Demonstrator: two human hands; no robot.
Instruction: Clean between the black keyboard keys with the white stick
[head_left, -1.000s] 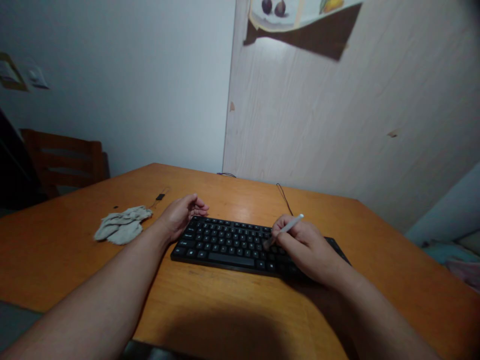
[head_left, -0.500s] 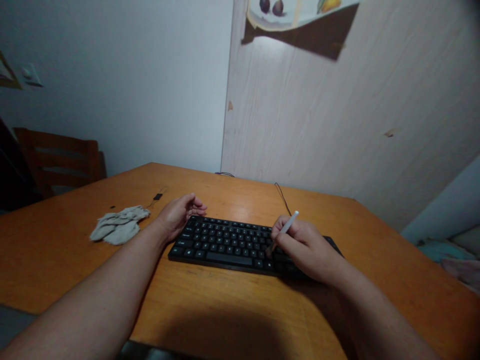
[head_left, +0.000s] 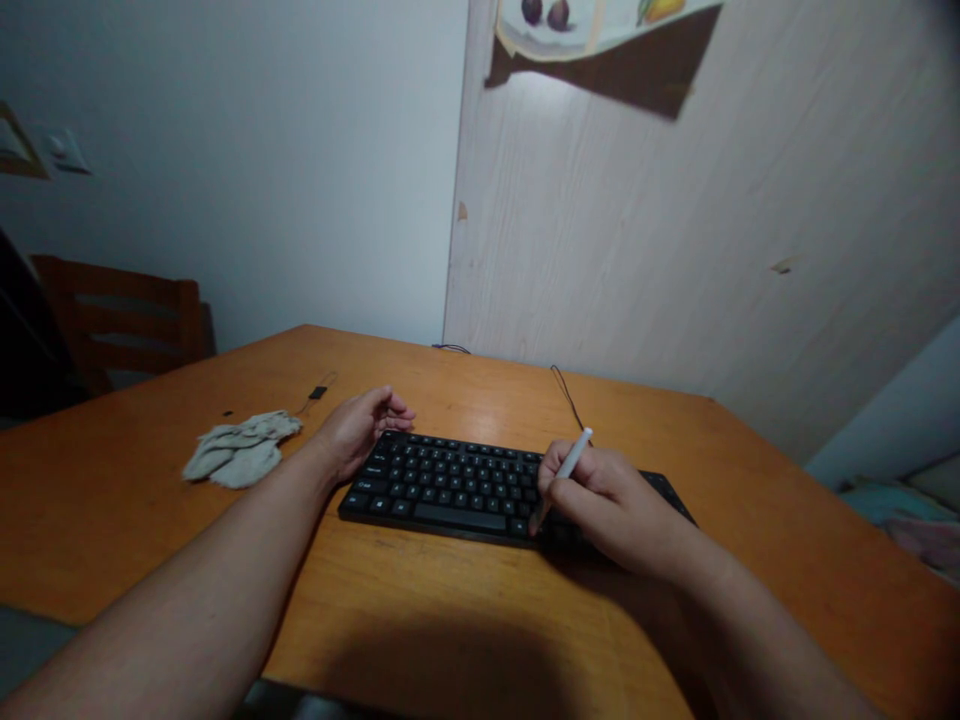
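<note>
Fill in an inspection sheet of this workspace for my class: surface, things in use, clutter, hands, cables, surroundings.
Surface: orange-brown wooden table, with a shadow near its front edge.
Things in use: black keyboard; pale-handled brush, tilted, its tip down at the keys right of the space bar.
Clutter: crumpled grey cloth; small black object with a thin loop, too small to identify; tiny dark piece.
Hands: left hand at the keyboard's left end, fingers loosely curled; right hand grips the brush.
Cables: thin dark cable behind the keyboard; another cable by the wall.
Surroundings: wooden chair; fruit picture.
</note>
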